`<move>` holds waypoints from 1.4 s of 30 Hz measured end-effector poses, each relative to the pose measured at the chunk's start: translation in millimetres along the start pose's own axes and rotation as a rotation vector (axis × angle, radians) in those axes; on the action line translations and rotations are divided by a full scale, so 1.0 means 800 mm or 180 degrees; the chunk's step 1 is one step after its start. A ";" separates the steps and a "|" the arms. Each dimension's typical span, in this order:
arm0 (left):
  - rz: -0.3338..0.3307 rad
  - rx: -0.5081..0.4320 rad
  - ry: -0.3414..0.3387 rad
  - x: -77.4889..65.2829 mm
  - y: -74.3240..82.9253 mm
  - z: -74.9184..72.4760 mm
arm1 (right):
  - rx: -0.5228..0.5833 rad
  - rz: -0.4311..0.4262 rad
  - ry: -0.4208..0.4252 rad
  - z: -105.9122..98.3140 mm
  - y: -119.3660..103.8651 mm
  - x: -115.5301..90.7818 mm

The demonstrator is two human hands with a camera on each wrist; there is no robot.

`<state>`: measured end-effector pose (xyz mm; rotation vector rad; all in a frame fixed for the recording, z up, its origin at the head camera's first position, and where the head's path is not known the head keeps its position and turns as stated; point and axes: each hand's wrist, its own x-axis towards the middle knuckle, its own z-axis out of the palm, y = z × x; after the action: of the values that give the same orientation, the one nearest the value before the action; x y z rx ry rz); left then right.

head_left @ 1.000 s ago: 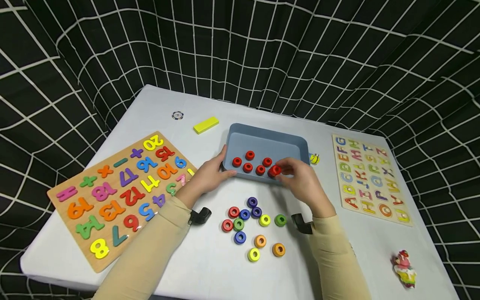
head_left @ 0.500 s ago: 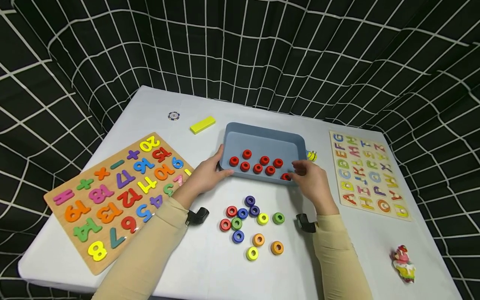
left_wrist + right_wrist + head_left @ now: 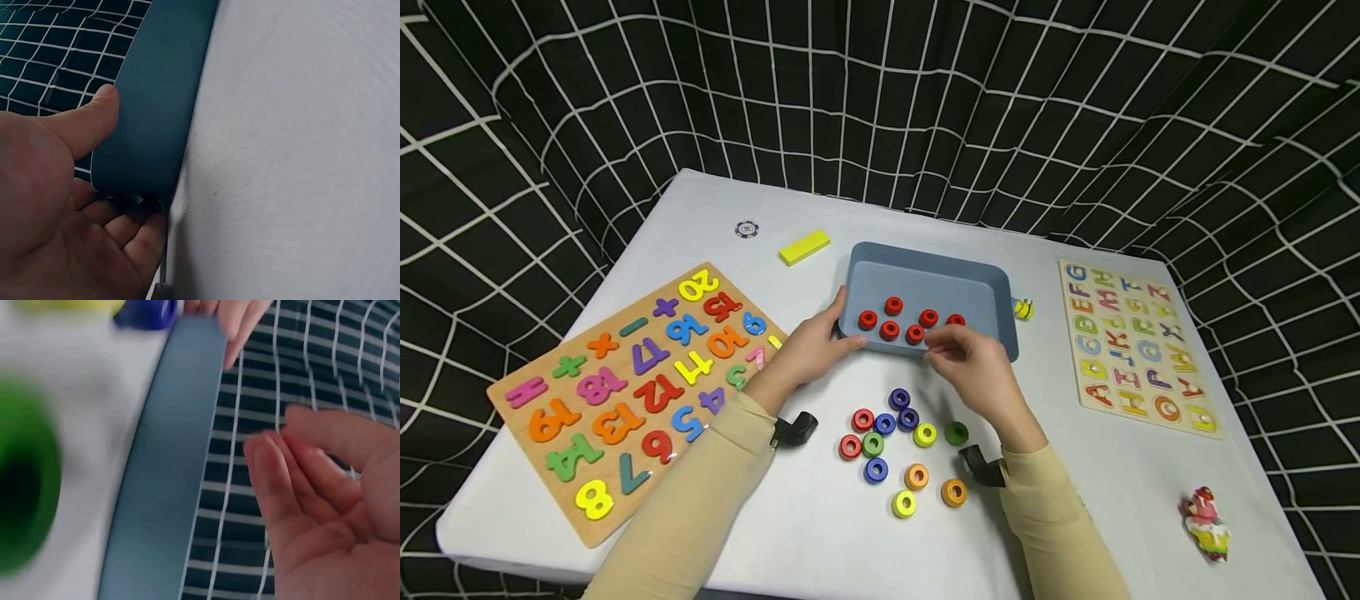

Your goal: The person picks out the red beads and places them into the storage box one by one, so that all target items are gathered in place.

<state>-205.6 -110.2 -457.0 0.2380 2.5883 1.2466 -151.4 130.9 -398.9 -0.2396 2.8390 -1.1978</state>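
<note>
A blue-grey tray (image 3: 970,292) lies on the white table with several red ring-shaped beads (image 3: 892,306) in its front half. My left hand (image 3: 812,346) grips its front left corner; in the left wrist view the thumb (image 3: 94,122) lies against the wall and the fingers bend round the corner. Over the front rim hangs my right hand (image 3: 977,371), loosely curled, nothing between thumb and fingertips in the right wrist view. It hides the tray's front right part. In front of the tray lie loose beads: red (image 3: 862,420), blue (image 3: 876,471), green (image 3: 957,432), yellow (image 3: 904,503), orange (image 3: 954,492), purple (image 3: 899,399).
A wooden number board (image 3: 617,400) lies at the left, an alphabet board (image 3: 1131,350) at the right. A yellow block (image 3: 804,247) and a poker chip (image 3: 747,229) lie behind. A bee figure (image 3: 1022,309) sits beside the tray, a colourful figurine (image 3: 1206,525) at the front right.
My right hand set a red bead in the tray's front right, let go, and moved left and toward me over the front rim. The left hand keeps its grip.
</note>
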 end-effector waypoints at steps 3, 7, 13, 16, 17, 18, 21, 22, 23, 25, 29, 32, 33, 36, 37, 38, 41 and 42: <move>-0.0004 0.0006 0.0004 0.000 -0.001 0.000 | -0.0068 -0.0181 -0.0408 0.016 -0.017 -0.007; 0.0011 -0.0004 -0.0013 0.000 -0.002 -0.001 | -0.0437 -0.0406 -0.0938 0.041 -0.032 -0.015; 0.0046 -0.0037 -0.0040 0.000 -0.003 -0.001 | -0.0991 -0.0669 -0.1264 0.062 -0.043 -0.021; 0.0045 -0.0033 -0.0033 -0.001 -0.002 -0.002 | -0.1095 -0.0755 -0.1326 0.065 -0.048 -0.021; 0.0041 -0.0032 -0.0033 -0.001 -0.002 -0.002 | -0.1131 -0.0777 -0.1341 0.067 -0.049 -0.021; 0.0037 -0.0032 -0.0034 -0.001 -0.002 -0.002 | -0.1177 -0.0797 -0.1361 0.068 -0.050 -0.021; 0.0028 -0.0032 -0.0050 -0.001 -0.001 -0.003 | -0.1324 -0.0810 -0.1459 0.073 -0.053 -0.021; 0.0028 -0.0033 -0.0056 -0.001 -0.001 -0.002 | -0.1368 -0.0817 -0.1484 0.075 -0.054 -0.021; 0.0031 -0.0036 -0.0061 -0.001 -0.001 -0.002 | -0.1393 -0.0816 -0.1502 0.076 -0.055 -0.021; 0.0042 -0.0036 -0.0063 -0.001 -0.001 -0.002 | -0.1421 -0.0810 -0.1512 0.078 -0.055 -0.021; 0.0037 -0.0041 -0.0034 -0.001 -0.002 0.000 | -0.1318 -0.0744 -0.1399 0.075 -0.054 -0.021; 0.0028 -0.0049 -0.0027 -0.001 -0.003 0.002 | -0.1136 -0.0641 -0.1207 0.059 -0.052 -0.017; 0.0029 -0.0047 -0.0033 -0.001 -0.003 0.002 | -0.1076 -0.0586 -0.1113 0.052 -0.050 -0.015; 0.0063 -0.0044 -0.0048 -0.001 -0.002 0.002 | -0.0829 -0.0434 -0.0705 0.024 -0.042 -0.003; 0.0075 -0.0047 -0.0038 -0.001 -0.002 0.002 | -0.0750 -0.0366 -0.0546 0.015 -0.038 0.002; 0.0083 -0.0044 -0.0031 -0.001 -0.001 0.001 | -0.0691 -0.0306 -0.0390 0.006 -0.033 0.009; 0.0089 -0.0044 -0.0009 -0.001 0.000 -0.001 | -0.0577 -0.0076 0.0005 -0.013 -0.014 0.035; 0.0082 -0.0046 -0.0011 -0.001 0.000 -0.001 | -0.0577 0.0013 0.0085 -0.017 -0.007 0.044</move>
<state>-205.3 -110.8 -456.1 0.2713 2.5804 1.2718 -186.8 131.2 -385.0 -0.2264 2.9713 -0.9497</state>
